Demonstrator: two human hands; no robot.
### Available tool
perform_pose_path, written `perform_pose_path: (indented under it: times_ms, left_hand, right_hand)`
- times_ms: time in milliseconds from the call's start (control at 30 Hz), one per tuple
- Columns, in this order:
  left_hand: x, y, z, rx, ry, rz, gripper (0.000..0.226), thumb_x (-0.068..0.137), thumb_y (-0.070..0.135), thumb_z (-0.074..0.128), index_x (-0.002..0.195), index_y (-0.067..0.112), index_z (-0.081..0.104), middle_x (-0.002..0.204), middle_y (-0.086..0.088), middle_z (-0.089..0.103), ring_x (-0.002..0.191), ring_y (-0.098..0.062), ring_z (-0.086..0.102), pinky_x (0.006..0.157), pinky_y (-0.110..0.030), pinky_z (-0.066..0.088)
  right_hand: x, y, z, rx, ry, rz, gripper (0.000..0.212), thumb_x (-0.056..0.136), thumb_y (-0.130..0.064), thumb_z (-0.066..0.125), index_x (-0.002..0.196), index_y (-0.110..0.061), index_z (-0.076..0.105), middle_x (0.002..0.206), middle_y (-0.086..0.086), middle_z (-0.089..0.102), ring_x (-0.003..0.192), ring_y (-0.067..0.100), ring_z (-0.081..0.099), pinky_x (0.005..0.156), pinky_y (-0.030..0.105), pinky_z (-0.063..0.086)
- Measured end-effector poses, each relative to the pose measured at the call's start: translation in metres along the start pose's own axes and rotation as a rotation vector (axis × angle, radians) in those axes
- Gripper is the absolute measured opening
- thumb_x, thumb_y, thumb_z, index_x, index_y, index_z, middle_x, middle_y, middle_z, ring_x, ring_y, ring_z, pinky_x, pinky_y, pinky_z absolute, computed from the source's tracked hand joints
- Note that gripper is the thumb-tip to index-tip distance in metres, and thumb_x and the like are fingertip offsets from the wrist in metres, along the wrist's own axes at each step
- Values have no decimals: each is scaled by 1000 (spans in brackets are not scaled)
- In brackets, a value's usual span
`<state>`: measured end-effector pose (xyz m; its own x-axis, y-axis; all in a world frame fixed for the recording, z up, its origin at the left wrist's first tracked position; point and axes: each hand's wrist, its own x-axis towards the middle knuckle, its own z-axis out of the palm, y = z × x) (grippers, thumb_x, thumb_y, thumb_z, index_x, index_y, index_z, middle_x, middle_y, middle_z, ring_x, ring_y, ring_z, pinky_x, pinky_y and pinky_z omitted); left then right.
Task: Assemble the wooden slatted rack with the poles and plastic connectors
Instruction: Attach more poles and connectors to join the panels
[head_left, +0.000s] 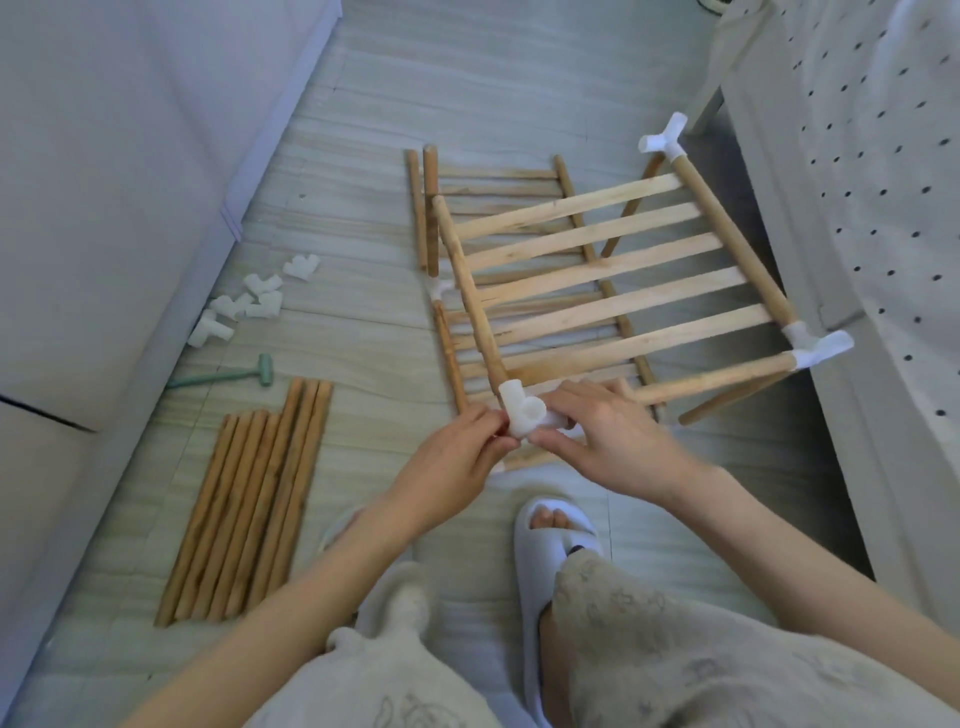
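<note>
Far left of my hands, a wall panel (130, 156) runs along the floor (363, 104). Just beyond my left hand, out to the left, loose connectors (244, 301) lie in a small cluster, white plastic, touching each other. A green mallet (234, 375) lies just nearer than them, head pointing right. Left of my left wrist, spare poles (249, 504) lie side by side in a bundle, touching.

My left hand (457, 457) pinches the connector (524, 415) from the left, fingers curled on it. My right hand (608, 436) grips the same connector from the right, thumb under, fingers over. Hands are together, nearly touching, both clamped on this one piece. The connector sits on the near end of the left rail of the slat panel (597, 270).

The panel is tilted, raised off the floor ahead of my hands, slats running left to right. Its right rail has a white connector at each end: far corner (665, 137), near corner (815, 348). A pole (717, 379) runs from the near corner back toward my right hand. More slat panels (498, 182) lie flat under it.

Below my hands: slipper (556, 545) on my right foot. Far right, a dotted cloth (883, 156).
</note>
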<state>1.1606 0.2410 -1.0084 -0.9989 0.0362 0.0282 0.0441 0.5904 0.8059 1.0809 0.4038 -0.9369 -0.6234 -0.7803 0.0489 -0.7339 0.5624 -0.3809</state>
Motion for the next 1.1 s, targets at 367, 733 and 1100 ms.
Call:
perform_pose_path:
  times_ms: [367, 733, 1100]
  left_hand:
    - [6, -6, 8, -182, 151, -136, 12, 92, 33, 45, 93, 22, 49, 84, 8, 57, 74, -15, 52, 64, -23, 33]
    - [7, -3, -2, -438, 77, -219, 18, 84, 17, 61, 91, 32, 55, 88, 0, 66, 83, -5, 62, 73, -12, 47]
    - [26, 29, 5, -945, -48, -686, 56, 81, 63, 49, 122, 28, 33, 112, 7, 56, 108, -8, 54, 100, -35, 41]
  right_hand:
    - [22, 14, 2, 89, -116, -110, 50, 86, -50, 39, 98, -10, 67, 82, -13, 43, 73, 4, 38, 65, 19, 33]
    - [18, 15, 7, -33, -16, -150, 40, 86, -43, 46, 87, -10, 67, 71, 2, 63, 62, 22, 59, 57, 27, 40]
    - [8, 11, 10, -129, -138, -74, 50, 93, -56, 36, 104, -13, 59, 102, 2, 68, 93, 24, 60, 76, 30, 29]
